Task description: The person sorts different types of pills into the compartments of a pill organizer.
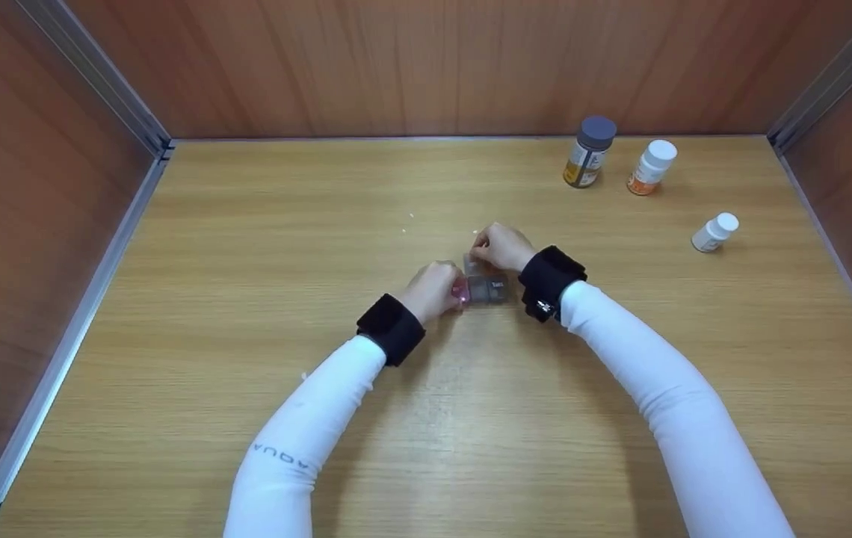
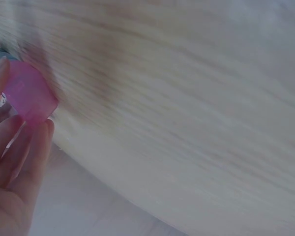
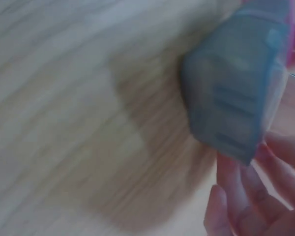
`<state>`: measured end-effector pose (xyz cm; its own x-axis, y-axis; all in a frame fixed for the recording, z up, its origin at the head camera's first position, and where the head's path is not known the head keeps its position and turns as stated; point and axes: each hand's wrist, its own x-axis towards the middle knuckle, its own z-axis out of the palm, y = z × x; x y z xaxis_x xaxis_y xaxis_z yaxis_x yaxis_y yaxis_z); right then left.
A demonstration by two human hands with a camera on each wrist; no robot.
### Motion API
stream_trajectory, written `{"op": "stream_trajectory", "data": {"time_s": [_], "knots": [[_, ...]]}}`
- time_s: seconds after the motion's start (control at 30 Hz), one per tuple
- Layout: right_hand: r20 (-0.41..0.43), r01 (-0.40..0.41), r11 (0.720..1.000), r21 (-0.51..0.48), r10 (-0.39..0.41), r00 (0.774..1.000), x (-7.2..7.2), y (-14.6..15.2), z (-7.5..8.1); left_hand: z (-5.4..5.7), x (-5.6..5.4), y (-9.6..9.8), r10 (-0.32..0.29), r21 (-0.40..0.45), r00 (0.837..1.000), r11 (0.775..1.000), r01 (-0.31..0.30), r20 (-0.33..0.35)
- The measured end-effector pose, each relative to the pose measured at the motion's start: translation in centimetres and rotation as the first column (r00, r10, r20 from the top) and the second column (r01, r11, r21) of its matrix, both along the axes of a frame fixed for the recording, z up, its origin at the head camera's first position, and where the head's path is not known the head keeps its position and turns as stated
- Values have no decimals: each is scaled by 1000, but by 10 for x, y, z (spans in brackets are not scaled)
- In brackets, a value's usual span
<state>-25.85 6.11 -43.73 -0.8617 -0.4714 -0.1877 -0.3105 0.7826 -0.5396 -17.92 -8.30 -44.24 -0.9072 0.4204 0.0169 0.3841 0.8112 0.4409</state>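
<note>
A small translucent pill box point(image 1: 487, 290), pink at one end and grey at the other, is between both hands over the middle of the table. My left hand point(image 1: 433, 288) pinches the pink end point(image 2: 30, 93) between thumb and fingers. At the grey part point(image 3: 231, 83), the fingers of my right hand point(image 1: 502, 246) pinch a clear raised lid point(image 1: 471, 263) along its far side. The box's inside is hidden in the wrist views.
Toward the back right stand a dark-capped bottle point(image 1: 588, 153), a white bottle with an orange label point(image 1: 651, 168) and a smaller white bottle point(image 1: 715, 232). Tiny white bits point(image 1: 411, 215) lie beyond the hands. Wooden panels point(image 1: 426, 67) close off the back and sides.
</note>
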Motion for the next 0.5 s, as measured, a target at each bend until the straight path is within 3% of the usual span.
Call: {"op": "stream_trajectory", "data": {"time_s": [0.17, 0.3, 0.37, 0.5], "knots": [[-35, 48, 999, -14, -48, 998, 0, 19, 10, -1, 3, -1, 8, 3, 1000, 1000, -8, -18], [-126, 158, 986, -53, -163, 979, -15, 51, 27, 0, 6, -2, 17, -2, 999, 1000, -17, -37], [-197, 226, 971, -72, -236, 951, -26, 70, 34, 0, 8, -1, 22, -19, 998, 1000, -23, -59], [-325, 374, 923, -94, -384, 864, -45, 108, 43, 2, 13, -1, 27, -46, 994, 998, -32, -107]]}}
